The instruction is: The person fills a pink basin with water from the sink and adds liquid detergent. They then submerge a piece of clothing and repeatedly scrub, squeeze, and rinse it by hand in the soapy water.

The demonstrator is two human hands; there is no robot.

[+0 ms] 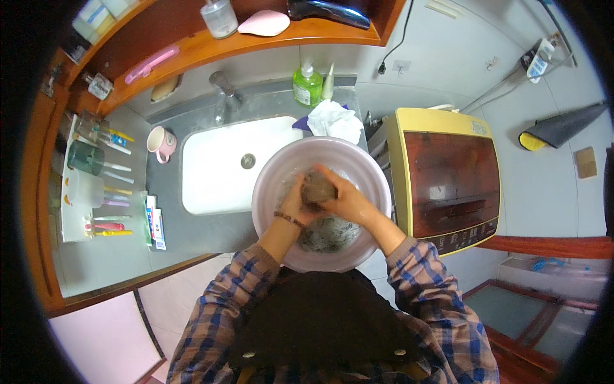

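Observation:
A pale pink plastic basin [267,192] rests partly over the white sink's right side, with sudsy water [331,235] in its lower part. Above the water, my left hand [296,204] and my right hand [349,199] hold a wet, brownish-grey bundle [319,188] between them, one hand on each side. The bundle is blurred; it looks like cloth, but its kind cannot be told. A beaded bracelet circles my left wrist. My palms are hidden against the bundle.
Behind the basin lie crumpled white tissue or cloth [333,120] and a green pump bottle [307,86]. The faucet [225,91] stands behind the sink [216,168]; a pink mug [161,144] is left. A yellow-rimmed washing machine [448,182] stands right. A wooden shelf [201,48] overhangs the counter.

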